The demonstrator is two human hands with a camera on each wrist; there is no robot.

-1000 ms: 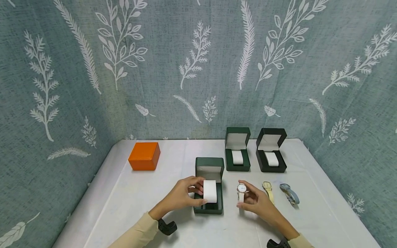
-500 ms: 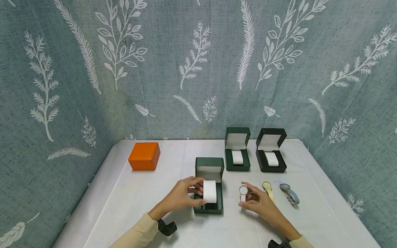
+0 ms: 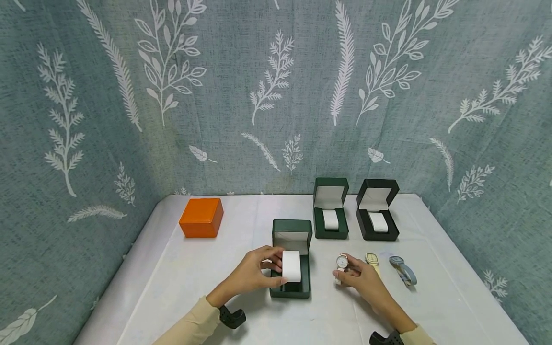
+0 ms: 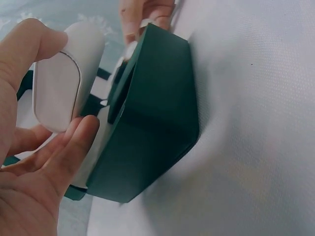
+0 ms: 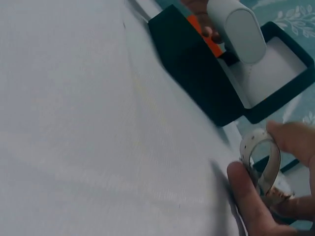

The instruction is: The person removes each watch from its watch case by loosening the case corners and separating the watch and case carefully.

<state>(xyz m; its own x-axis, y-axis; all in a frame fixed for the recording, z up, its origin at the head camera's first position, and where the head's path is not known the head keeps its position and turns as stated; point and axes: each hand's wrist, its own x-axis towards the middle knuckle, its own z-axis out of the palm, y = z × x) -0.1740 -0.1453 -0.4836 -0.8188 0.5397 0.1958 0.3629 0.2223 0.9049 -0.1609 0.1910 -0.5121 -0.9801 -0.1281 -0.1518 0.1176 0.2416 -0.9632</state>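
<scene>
My left hand (image 3: 255, 274) pinches a white watch cushion (image 3: 291, 266) by its sides, thumb at the near end and fingers at the far end. The cushion (image 4: 55, 93) is raised over an open green watch box (image 3: 305, 287) whose lid stands up behind it. To the right, my right hand (image 3: 366, 283) grips a wristwatch (image 3: 342, 261) with a round white dial and a white strap. In the right wrist view its strap (image 5: 250, 142) forms a closed loop between thumb and fingers. The dial is mostly hidden there.
Behind stand a second open green watch box (image 3: 331, 234) and an open black one (image 3: 380, 235), each with a white cushion inside. A closed orange box (image 3: 201, 218) is at the back left. Yellow (image 3: 372, 259) and blue (image 3: 403, 270) wristwatches lie on the white table, right.
The watch has shifted a little to the right in my right hand, and its strap now leans at a slant. My left hand and the cushion have stayed in place.
</scene>
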